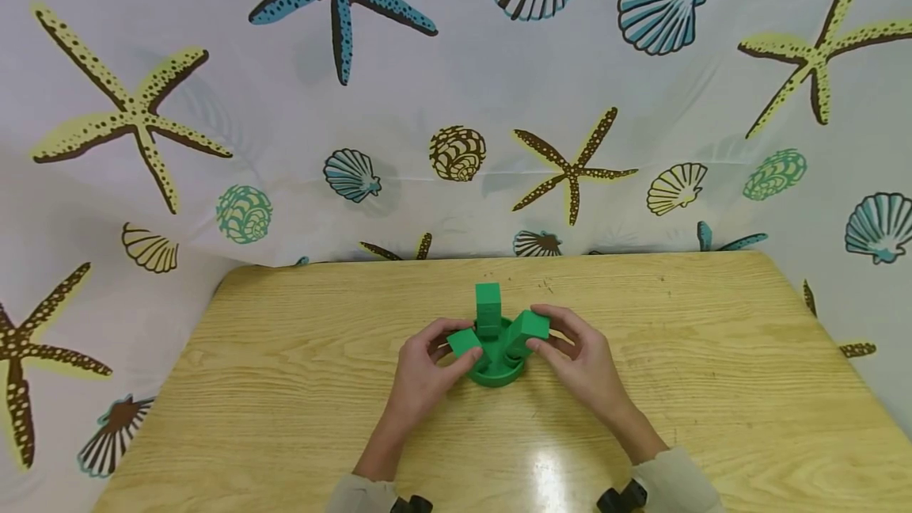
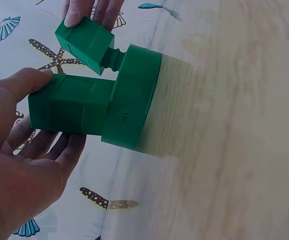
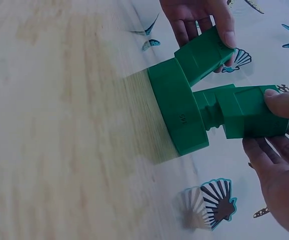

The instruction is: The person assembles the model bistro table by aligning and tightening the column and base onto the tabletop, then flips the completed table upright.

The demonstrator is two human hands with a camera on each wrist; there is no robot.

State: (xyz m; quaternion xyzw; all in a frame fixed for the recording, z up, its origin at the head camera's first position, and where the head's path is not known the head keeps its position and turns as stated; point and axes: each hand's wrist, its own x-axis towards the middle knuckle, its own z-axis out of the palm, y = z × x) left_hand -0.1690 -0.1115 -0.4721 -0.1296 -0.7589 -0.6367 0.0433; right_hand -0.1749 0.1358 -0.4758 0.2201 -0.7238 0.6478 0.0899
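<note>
A round green base (image 1: 496,377) stands on the table with green rectangular blocks rising from it. My left hand (image 1: 420,370) pinches the left block (image 1: 465,341) between thumb and fingers; its lower end meets the base in the left wrist view. On the other side, my right hand (image 1: 587,362) grips the right block (image 1: 529,331), which leans outward. Under that block a ridged neck (image 3: 213,116) shows between it and the base in the right wrist view. A third block (image 1: 488,307) stands upright at the back, touched by neither hand.
The wooden table (image 1: 285,386) extends around the green piece. Behind and beside it hangs a white cloth (image 1: 399,101) printed with starfish and shells. Dark straps or devices (image 1: 623,495) sit at both wrists, by light sleeves.
</note>
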